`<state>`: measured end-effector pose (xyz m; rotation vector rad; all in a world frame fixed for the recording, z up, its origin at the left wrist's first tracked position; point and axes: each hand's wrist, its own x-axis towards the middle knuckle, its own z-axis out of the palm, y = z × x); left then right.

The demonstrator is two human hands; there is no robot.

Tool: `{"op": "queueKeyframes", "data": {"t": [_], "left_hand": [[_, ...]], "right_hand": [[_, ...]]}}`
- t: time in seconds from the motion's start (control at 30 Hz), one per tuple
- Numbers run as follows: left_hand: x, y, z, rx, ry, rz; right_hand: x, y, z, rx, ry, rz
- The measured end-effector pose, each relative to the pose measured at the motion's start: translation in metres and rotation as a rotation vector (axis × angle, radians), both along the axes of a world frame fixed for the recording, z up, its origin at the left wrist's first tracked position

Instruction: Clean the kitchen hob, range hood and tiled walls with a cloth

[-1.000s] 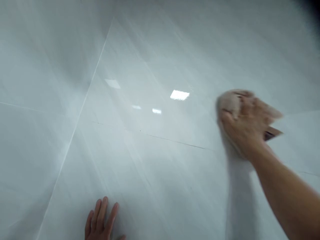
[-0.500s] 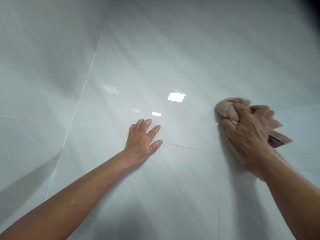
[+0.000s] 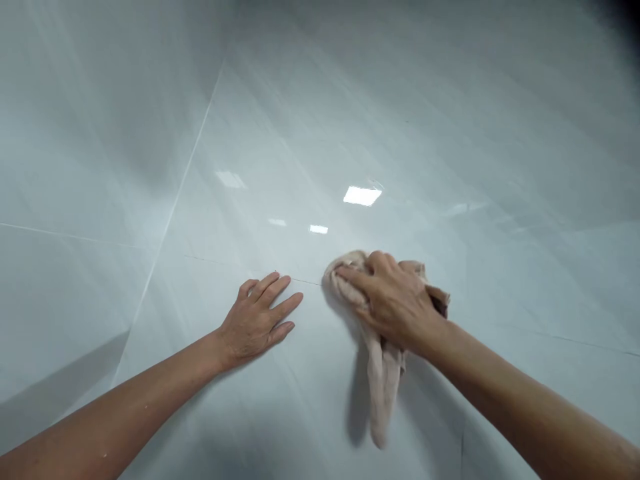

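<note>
My left hand (image 3: 257, 317) lies on the glossy pale tiles (image 3: 280, 413) with its fingers spread, holding nothing. To the right of it, my right hand (image 3: 395, 293) grips a bunched beige-pink cloth (image 3: 383, 393) and presses it against the tile surface. Folds of the cloth show around the fingers, and a darker patch shows at its right side. One loose end of the cloth trails down below the hand. The palm and part of the cloth are hidden under the fingers.
Thin joint lines (image 3: 173, 213) divide the large tiles. Bright light reflections (image 3: 363, 195) shine beyond the hands. A dark shadow (image 3: 65, 373) falls across the tiles at the lower left.
My right hand has swept the cloth left and nearer to me, and a loose end now hangs down. My left hand has shifted slightly left and closer, still spread on the tile.
</note>
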<state>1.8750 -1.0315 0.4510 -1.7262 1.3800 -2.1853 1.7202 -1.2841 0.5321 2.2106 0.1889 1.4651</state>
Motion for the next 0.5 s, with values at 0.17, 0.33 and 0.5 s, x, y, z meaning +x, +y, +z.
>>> {"op": "queueKeyframes", "data": {"t": [0.17, 0.33, 0.5], "left_hand": [[0.006, 0.0, -0.005, -0.008, -0.001, -0.027], [0.008, -0.001, -0.007, -0.038, 0.014, -0.06], [0.007, -0.001, -0.008, -0.058, 0.014, -0.072]], "right_hand": [[-0.014, -0.015, 0.077, 0.313, -0.252, -0.155], [0.003, 0.015, 0.02, 0.118, -0.158, -0.113], [0.004, 0.014, 0.026, 0.114, -0.112, -0.165]]}}
